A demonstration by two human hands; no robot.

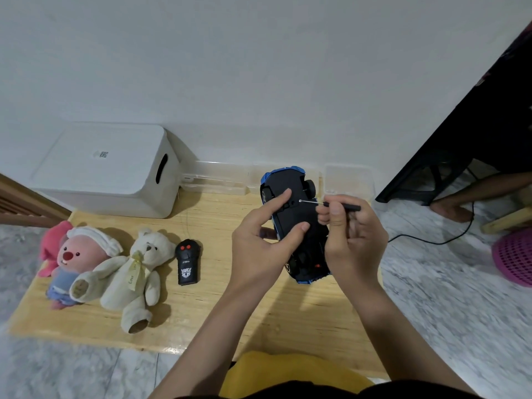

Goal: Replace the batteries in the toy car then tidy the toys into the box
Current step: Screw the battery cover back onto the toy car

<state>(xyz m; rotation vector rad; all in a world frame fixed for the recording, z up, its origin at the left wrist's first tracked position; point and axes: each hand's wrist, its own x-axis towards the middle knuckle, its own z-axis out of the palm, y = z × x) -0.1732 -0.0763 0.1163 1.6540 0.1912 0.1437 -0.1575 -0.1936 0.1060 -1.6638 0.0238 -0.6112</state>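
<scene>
- A blue toy car (293, 220) was held upside down above the right end of a low wooden table (224, 312), black underside showing.
- The left hand (259, 249) gripped its side, forefinger and thumb on the underside.
- The right hand (351, 234) pinched a small screwdriver (331, 204), tip on the underside.
- A white box (109, 168) sat at the table's far left edge; a remote control (187, 262) and two plush toys (115, 272) lay left, bare tabletop between them and the hands.

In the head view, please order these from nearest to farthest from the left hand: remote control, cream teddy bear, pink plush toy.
From the left hand:
1. Remote control, just to its left.
2. Cream teddy bear, further left.
3. Pink plush toy, at the mat's left end.
</scene>
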